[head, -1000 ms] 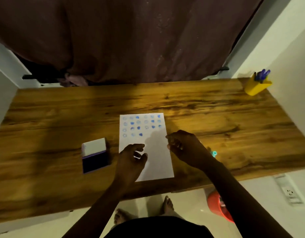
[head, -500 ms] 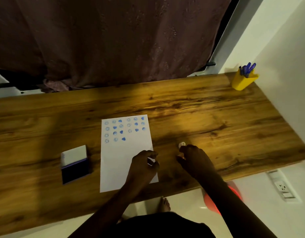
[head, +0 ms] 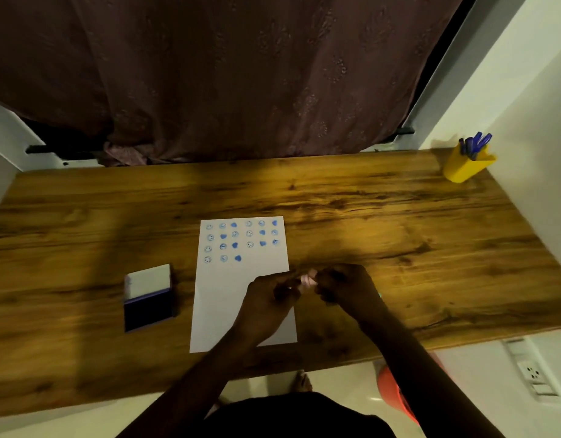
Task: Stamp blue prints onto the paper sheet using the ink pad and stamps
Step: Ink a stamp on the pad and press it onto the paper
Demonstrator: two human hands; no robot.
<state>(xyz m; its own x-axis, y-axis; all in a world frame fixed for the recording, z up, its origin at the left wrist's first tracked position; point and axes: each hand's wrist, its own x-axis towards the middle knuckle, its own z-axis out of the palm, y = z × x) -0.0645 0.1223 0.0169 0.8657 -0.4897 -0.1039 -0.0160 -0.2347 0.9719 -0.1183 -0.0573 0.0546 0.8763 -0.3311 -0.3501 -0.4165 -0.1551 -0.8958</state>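
Observation:
A white paper sheet [head: 238,289] lies in the middle of the wooden table [head: 399,248], with several rows of blue smiley and heart prints in its upper part. To its left sits the open ink pad [head: 147,306], lid raised, dark blue pad showing. My left hand [head: 268,303] and my right hand [head: 348,287] meet at the sheet's right edge, fingers pinched together on a small pale pink stamp [head: 308,278] held between them. A speck of teal shows just behind my right wrist.
A yellow pen holder [head: 467,165] with blue pens stands at the far right corner by the wall. A dark curtain hangs behind the table. An orange object [head: 396,396] sits on the floor below the near edge.
My right hand picked a small stamp off the table right of the sheet and brought it to my left hand; both hands now hold it together. The camera view shifted.

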